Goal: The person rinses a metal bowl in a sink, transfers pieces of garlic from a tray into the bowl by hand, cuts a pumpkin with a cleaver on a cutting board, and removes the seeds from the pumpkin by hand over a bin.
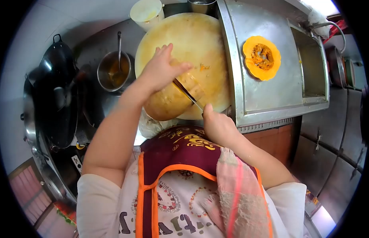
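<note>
Right hand [221, 126] was clamped on the knife [195, 102], blade sunk in the pumpkin [168, 104] on the round board [184, 35]. Left hand [162, 68] lay over it, fingers apart, near the blade; rounded rind rolling or flesh suddenly giving could've caused a slip.
</note>
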`<state>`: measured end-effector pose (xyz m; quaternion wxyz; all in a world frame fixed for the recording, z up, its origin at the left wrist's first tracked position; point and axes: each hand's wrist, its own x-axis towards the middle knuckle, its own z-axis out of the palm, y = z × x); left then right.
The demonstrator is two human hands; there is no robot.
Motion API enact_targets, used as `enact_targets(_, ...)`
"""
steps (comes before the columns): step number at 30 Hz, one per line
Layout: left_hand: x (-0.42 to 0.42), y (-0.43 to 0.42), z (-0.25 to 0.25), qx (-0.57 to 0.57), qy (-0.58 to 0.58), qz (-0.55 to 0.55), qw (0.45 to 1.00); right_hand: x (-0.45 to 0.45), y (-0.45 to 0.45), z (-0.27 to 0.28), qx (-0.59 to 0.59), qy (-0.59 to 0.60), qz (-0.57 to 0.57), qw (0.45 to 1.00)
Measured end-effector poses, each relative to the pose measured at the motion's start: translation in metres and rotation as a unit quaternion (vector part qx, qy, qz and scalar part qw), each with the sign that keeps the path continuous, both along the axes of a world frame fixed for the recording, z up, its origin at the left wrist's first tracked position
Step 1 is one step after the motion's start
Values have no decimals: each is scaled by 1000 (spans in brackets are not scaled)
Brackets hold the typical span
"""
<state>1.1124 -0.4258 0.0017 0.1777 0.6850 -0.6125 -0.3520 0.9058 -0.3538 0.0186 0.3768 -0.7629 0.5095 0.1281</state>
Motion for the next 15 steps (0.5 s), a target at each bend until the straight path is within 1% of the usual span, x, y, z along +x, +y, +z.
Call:
enact_targets(3, 13, -10, -5, 57, 85, 7, 995, 8, -7, -18, -12, -9, -12, 1000)
enact_targets(6, 15, -14, -7, 65, 121, 14, 990, 19, -10, -50, -40, -40, -29, 998)
enact_targets(8, 27, -16, -14, 87, 245, 82, 962, 31, -16, -63, -73, -53, -14, 996)
enact_targets(9, 35, -14, -18, 96, 303, 112, 942, 35, -14, -61, -68, -42, -11, 997)
enact_targets(10, 41, -12, -25, 79, 345, 113, 928, 38, -14, -59, -68, -31, -10, 997)
enact_targets(11, 40, -10, -18, 83, 333, 103, 934, 40, -14, -57, -66, -18, -8, 998)
enact_targets(13, 35, 0, -8, 95, 310, 82, 942, 34, -9, -62, -88, -53, -7, 995)
enact_targets(14, 32, 2, -10, 75, 278, 90, 953, 29, -7, -62, -99, -69, -7, 993)
enact_targets(15, 30, 3, -10, 68, 264, 91, 958, 24, -5, -59, -88, -55, -1, 995)
